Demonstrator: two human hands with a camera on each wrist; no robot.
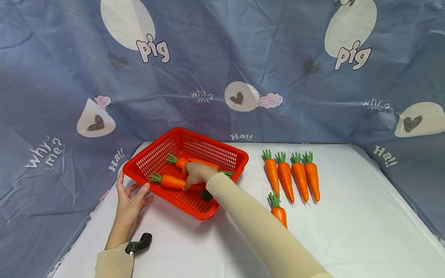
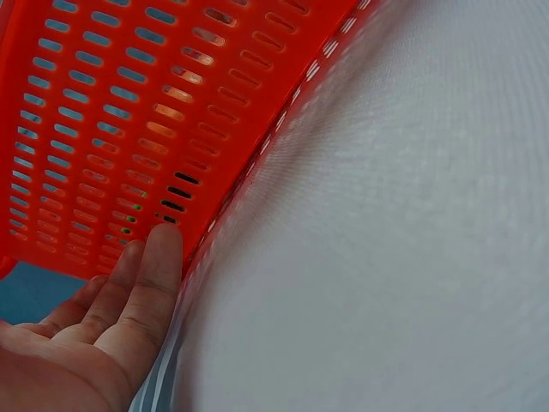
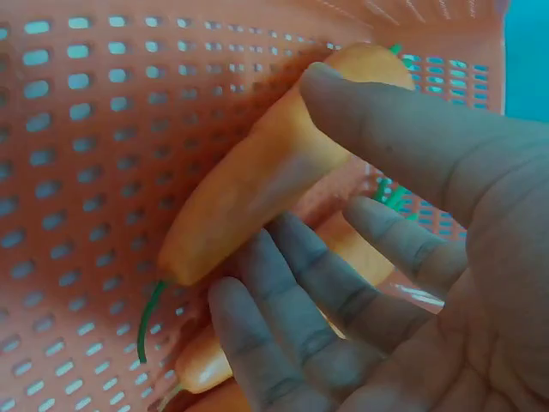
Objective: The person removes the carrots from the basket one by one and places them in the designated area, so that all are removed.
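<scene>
A red perforated basket [image 1: 205,147] stands at the left of the table with several orange toy carrots inside. My left hand [image 1: 130,202] touches its near left corner, thumb on the front side; in the left wrist view the fingers [image 2: 154,275] reach straight to the slotted wall. Inside the basket is my right hand [image 1: 199,173], above a carrot [image 1: 170,181] with a green top. In the right wrist view the thumb lies over a carrot [image 3: 257,180], with the other fingers spread along its opposite side. More carrots [image 3: 206,360] lie beneath those fingers.
Four-leaf-topped rows aside, several carrots [image 1: 299,175] lie side by side on the white table [image 1: 347,231], right of the basket. Another carrot [image 1: 279,214] lies nearer, partly behind the right sleeve [image 1: 257,224]. A blue printed cloth [image 1: 208,58] hangs behind.
</scene>
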